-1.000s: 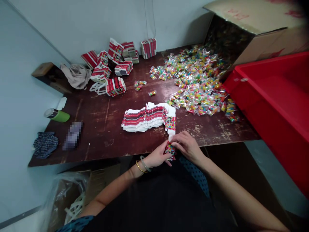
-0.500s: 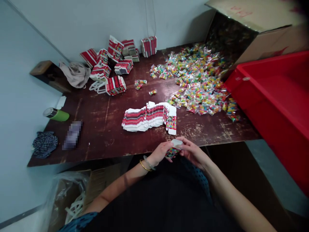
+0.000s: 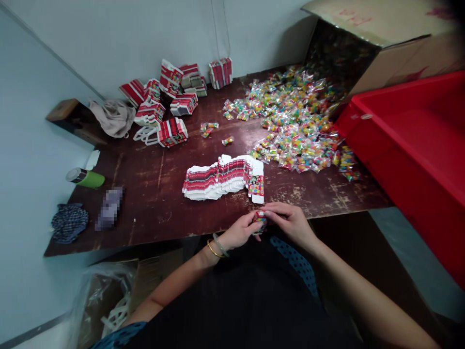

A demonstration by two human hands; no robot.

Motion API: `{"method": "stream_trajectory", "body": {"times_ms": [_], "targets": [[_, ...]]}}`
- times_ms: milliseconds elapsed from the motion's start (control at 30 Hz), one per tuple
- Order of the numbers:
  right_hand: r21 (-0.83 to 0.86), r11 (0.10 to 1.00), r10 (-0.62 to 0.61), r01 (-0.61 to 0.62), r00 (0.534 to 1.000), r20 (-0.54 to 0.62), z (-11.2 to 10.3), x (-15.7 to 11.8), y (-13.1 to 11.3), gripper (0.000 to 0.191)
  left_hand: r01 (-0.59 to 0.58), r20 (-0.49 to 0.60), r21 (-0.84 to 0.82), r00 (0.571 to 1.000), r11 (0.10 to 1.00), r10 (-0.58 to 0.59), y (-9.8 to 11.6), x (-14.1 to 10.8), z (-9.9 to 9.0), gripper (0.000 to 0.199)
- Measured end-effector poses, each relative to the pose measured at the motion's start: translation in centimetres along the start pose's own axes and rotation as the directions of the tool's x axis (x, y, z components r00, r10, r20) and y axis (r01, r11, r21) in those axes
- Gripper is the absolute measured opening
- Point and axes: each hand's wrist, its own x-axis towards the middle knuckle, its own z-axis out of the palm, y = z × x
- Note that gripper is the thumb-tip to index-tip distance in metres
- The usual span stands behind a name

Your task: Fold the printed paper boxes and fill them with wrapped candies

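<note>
At table edge [image 3: 163, 227], both hands [image 3: 238, 231] pinch small red box [image 3: 259, 216]; print unreadable; red writing [image 3: 354, 18] on carton [image 3: 403, 60] illegible

Gold bangle [image 3: 213, 250], dotted blue sleeve [image 3: 123, 334]

1. On my feed I see a plain, pale blue-grey back wall [image 3: 145, 39] and a similar left wall [image 3: 29, 160], a dark line slanting between them.
2. I make out two thin cords [image 3: 215, 29] hanging down the back wall.
3. The dark red-brown table [image 3: 145, 179] looks scuffed to me, worn pale in patches.
4. At my lower left, a dark strip [image 3: 36, 331] edges a pale floor [image 3: 54, 337].
5. I catch light glinting off the tabletop.
</note>
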Motion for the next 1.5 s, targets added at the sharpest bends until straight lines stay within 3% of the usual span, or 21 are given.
{"method": "stream_trajectory", "body": {"times_ms": [133,233,300,367,433,500,533,600,700,800,867,1000,1067,1133,1200,1300,1333,1367,1433,1500], "targets": [[-0.074,0.988,-0.131,0.132,0.991,0.023,-0.4,-2.2,0.8,0.024,0.107,0.071,-0.106,0.993,0.989,-0.099,-1.1,-0.5,1.0,0.052],[-0.115,0.993,-0.021,0.034,0.994,0.111,-4.7,-4.5,0.8,0.023,0.167,0.157,-0.115,0.976,0.979,-0.148,-1.1,-0.6,1.5,0.055],[-0.229,0.973,0.071,-0.022,0.976,0.208,-8.1,-5.5,0.8,0.022,0.139,0.099,-0.058,0.986,0.989,-0.133,-0.6,-0.5,1.1,0.054],[-0.371,0.929,0.099,-0.001,0.964,0.246,-9.6,-5.1,1.0,0.022,0.104,-0.05,-0.034,0.993,0.994,-0.105,-0.2,-0.2,0.0,0.048],[-0.466,0.882,0.037,0.069,0.976,0.214,-7.9,-3.0,1.6,0.035,0.079,-0.217,-0.065,0.972,0.995,-0.092,0.1,0.1,-1.4,0.043],[-0.513,0.847,-0.075,0.139,0.987,0.145,-4.0,0.3,2.5,0.063,0.046,-0.334,-0.108,0.939,0.993,-0.08,0.4,0.3,-2.6,0.043],[-0.553,0.817,-0.132,0.162,0.987,0.094,-1.9,1.9,3.0,0.068,0.03,-0.368,-0.123,0.927,0.992,-0.074,0.5,0.3,-3.1,0.044],[-0.619,0.769,-0.198,0.161,0.98,0.01,1.4,4.2,3.7,0.046,0.018,-0.391,-0.15,0.917,0.989,-0.076,0.8,0.1,-3.7,0.047],[-0.619,0.759,-0.3,0.203,0.952,-0.055,3.3,3.8,3.6,0.029,0.047,-0.297,-0.266,0.946,0.963,-0.128,1.0,-0.5,-3.9,0.052],[-0.489,0.767,-0.422,0.415,0.901,0.101,3.0,0.5,2.3,0.029,0.083,-0.137,-0.436,0.978,0.896,-0.157,0.7,-0.4,-3.4,0.051],[-0.41,0.792,-0.432,0.452,0.89,0.145,2.7,-0.9,1.5,0.034,0.083,-0.139,-0.45,0.977,0.889,-0.162,0.2,-0.1,-2.8,0.045],[-0.388,0.874,-0.317,0.291,0.949,-0.003,2.6,0.2,0.9,0.03,0.176,-0.126,-0.283,0.968,0.943,-0.219,-0.9,0.1,-1.6,0.025],[-0.285,0.926,-0.252,0.247,0.968,0.022,2.8,1.1,0.7,0.021,0.223,-0.093,-0.231,0.964,0.947,-0.249,-1.1,-0.3,-1.2,0.021],[-0.163,0.97,-0.168,0.183,0.981,0.099,2.8,1.5,0.2,0.014,0.241,-0.079,-0.229,0.961,0.943,-0.264,-1.2,-0.8,-1.0,0.022],[-0.079,0.993,-0.071,0.093,0.966,0.248,2.2,1.3,-0.4,0.016,0.277,0.005,-0.25,0.958,0.928,-0.285,-1.3,-1.2,-0.8,0.026],[0.016,0.997,0.059,-0.08,0.847,0.528,0.1,1.0,-0.4,0.022,0.372,0.234,-0.225,0.918,0.901,-0.32,-1.6,-1.3,-0.1,0.038],[0.034,0.991,0.089,-0.131,0.821,0.563,-0.6,0.9,-0.2,0.023,0.356,0.219,-0.192,0.924,0.915,-0.313,-1.7,-1.2,0.3,0.041],[0.046,0.986,0.11,-0.163,0.82,0.561,-1.1,0.8,0.1,0.024,0.308,0.133,-0.15,0.948,0.939,-0.289,-1.9,-1.0,0.6,0.043],[0.06,0.982,0.128,-0.18,0.865,0.485,-1.5,0.6,1.0,0.028,0.176,-0.124,-0.047,0.976,0.983,-0.181,-2.4,-0.7,1.2,0.044],[0.09,0.979,0.141,-0.186,0.921,0.364,-1.0,0.0,1.9,0.031,0.053,-0.304,0.053,0.952,0.997,-0.034,-2.9,-0.5,1.6,0.045]]}}
